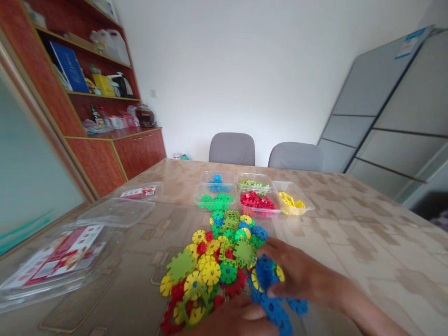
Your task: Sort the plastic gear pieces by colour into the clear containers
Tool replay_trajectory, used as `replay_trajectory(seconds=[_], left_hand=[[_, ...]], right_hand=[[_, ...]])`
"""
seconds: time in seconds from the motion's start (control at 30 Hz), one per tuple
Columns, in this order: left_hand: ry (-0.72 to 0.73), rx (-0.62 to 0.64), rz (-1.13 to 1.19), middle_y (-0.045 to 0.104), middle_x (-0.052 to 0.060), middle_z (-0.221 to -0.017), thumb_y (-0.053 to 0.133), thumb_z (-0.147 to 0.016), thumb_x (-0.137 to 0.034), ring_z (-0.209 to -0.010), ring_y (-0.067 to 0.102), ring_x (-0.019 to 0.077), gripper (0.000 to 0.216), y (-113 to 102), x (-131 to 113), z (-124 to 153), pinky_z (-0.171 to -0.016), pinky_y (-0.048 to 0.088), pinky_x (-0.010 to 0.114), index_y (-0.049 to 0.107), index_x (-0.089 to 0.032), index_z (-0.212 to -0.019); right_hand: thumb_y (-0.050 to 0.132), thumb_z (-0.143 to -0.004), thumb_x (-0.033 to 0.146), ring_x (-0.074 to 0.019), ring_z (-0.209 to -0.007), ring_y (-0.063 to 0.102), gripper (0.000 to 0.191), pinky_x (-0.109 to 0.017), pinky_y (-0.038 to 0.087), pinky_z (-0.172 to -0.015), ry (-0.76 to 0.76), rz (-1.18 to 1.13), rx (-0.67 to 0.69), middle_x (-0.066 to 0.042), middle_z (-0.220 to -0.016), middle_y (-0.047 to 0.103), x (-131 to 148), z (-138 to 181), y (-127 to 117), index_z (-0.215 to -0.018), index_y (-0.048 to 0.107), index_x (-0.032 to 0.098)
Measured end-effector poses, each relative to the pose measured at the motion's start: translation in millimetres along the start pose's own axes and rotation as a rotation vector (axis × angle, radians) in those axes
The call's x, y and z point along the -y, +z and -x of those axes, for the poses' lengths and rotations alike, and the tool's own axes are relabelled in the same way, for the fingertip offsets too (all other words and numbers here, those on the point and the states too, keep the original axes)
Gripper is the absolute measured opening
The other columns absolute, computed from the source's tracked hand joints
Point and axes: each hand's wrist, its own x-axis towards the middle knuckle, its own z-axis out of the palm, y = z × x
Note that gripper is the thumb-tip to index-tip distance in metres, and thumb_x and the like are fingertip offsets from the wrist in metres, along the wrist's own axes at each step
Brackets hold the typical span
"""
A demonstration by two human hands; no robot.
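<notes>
A pile of notched plastic discs (210,272) in yellow, green, blue and red lies at the table's near middle. On its right side, my right hand (297,270) has thumb and fingers closed around a blue notched disc (265,271). More blue pieces (275,310) lie under and beside that hand. My left hand (238,322) is cut off by the bottom edge of the view; its visible fingers stretch rightward over the near part of the pile. Light-green toothed squares (245,253) lie among the discs.
Beyond the pile stand clear tubs with sorted pieces: blue (219,184), green (215,201), light green (255,185), red (258,203) and yellow (293,203). Clear lids (115,211) and labelled packaging (59,256) lie at the left. Two grey chairs (232,148) stand behind the table.
</notes>
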Motion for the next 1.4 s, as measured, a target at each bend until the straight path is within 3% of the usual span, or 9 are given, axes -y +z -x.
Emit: replay_trajectory(seconds=[0.1,0.3,0.47,0.7,0.8,0.93,1.07,1.27,1.4], left_hand=[[-0.102,-0.004,-0.048,0.069,-0.003,-0.089,0.055,-0.097,-0.029,-0.080,0.061,0.0117,0.007,-11.1,-1.7,2.8,-0.079,0.042,0.020,0.057,-0.023,-0.096],[-0.086,0.055,-0.188,0.065,-0.002,-0.074,0.051,-0.098,-0.021,-0.072,0.058,0.0128,0.017,-26.5,-7.6,-1.1,-0.073,0.040,0.025,0.055,-0.020,-0.081],[-0.067,0.092,-0.155,0.068,0.000,-0.092,0.059,-0.094,-0.026,-0.085,0.061,0.0163,0.004,-45.5,-7.2,-5.4,-0.072,0.040,0.026,0.058,-0.022,-0.095],[-0.408,0.158,0.013,0.067,-0.003,-0.084,0.070,-0.085,-0.021,-0.079,0.064,0.0152,0.010,-68.7,-2.2,-1.7,-0.070,0.041,0.022,0.063,-0.023,-0.091],[-0.485,0.197,0.092,0.067,-0.003,-0.087,0.071,-0.084,-0.021,-0.081,0.063,0.0150,0.013,-71.2,-1.6,-0.6,-0.071,0.042,0.022,0.065,-0.025,-0.095],[-0.521,0.198,0.099,0.066,-0.001,-0.096,0.068,-0.087,-0.022,-0.089,0.062,0.0172,0.019,-70.0,1.7,-0.7,-0.078,0.042,0.024,0.064,-0.026,-0.105],[-0.523,0.201,0.075,0.063,0.000,-0.096,0.070,-0.085,-0.026,-0.090,0.059,0.0180,0.017,-70.1,4.9,-2.4,-0.076,0.041,0.024,0.063,-0.023,-0.100],[-0.509,0.222,0.036,0.061,0.001,-0.096,0.079,-0.074,-0.043,-0.091,0.058,0.0209,0.035,-64.7,8.5,-5.3,-0.074,0.038,0.026,0.064,-0.023,-0.099],[-0.549,0.224,0.066,0.060,-0.001,-0.094,0.084,-0.069,-0.043,-0.088,0.057,0.0195,0.038,-64.5,10.3,-7.4,-0.069,0.035,0.025,0.063,-0.022,-0.094]], right_hand=[[0.074,-0.074,0.025,-0.0261,-0.098,0.056,0.042,-0.036,0.045,-0.084,-0.023,0.032,-0.054,-0.010,-0.108,0.059,-1.4,-3.0,6.0,-0.112,0.056,0.017],[0.058,-0.090,0.024,-0.0192,-0.082,0.061,0.011,-0.030,0.045,-0.073,-0.063,-0.012,-0.126,-0.006,-0.093,0.064,-4.4,-12.5,7.3,-0.099,0.061,0.018],[0.047,-0.096,0.021,-0.0141,-0.067,0.058,0.023,-0.024,0.041,-0.062,-0.042,-0.074,-0.160,0.000,-0.074,0.063,-5.1,-12.9,-8.6,-0.078,0.060,0.017],[0.053,-0.090,0.016,-0.0112,-0.061,0.055,0.014,-0.020,0.040,-0.054,-0.040,-0.323,0.061,0.001,-0.071,0.062,-2.4,-4.3,-12.9,-0.094,0.066,0.018],[0.054,-0.085,0.009,-0.0128,-0.069,0.059,0.019,-0.022,0.042,-0.061,-0.042,-0.245,0.037,-0.001,-0.080,0.067,-1.4,-1.8,-9.6,-0.095,0.068,0.018],[0.059,-0.083,0.013,-0.0170,-0.081,0.061,0.017,-0.026,0.045,-0.070,0.032,-0.103,-0.019,-0.004,-0.092,0.067,-3.8,1.9,-9.4,-0.096,0.067,0.019],[0.073,-0.071,0.018,-0.0209,-0.096,0.059,0.033,-0.030,0.045,-0.082,0.000,-0.111,0.023,-0.004,-0.110,0.063,-1.1,3.2,-8.3,-0.103,0.063,0.021],[0.072,-0.067,0.012,-0.0204,-0.086,0.057,0.029,-0.029,0.043,-0.073,0.098,-0.124,-0.003,-0.003,-0.093,0.063,2.7,0.9,-2.7,-0.093,0.062,0.020],[0.068,-0.069,0.007,-0.0159,-0.077,0.056,0.025,-0.025,0.041,-0.066,0.052,-0.166,0.018,0.002,-0.081,0.063,4.2,2.1,-9.9,-0.089,0.065,0.021]])
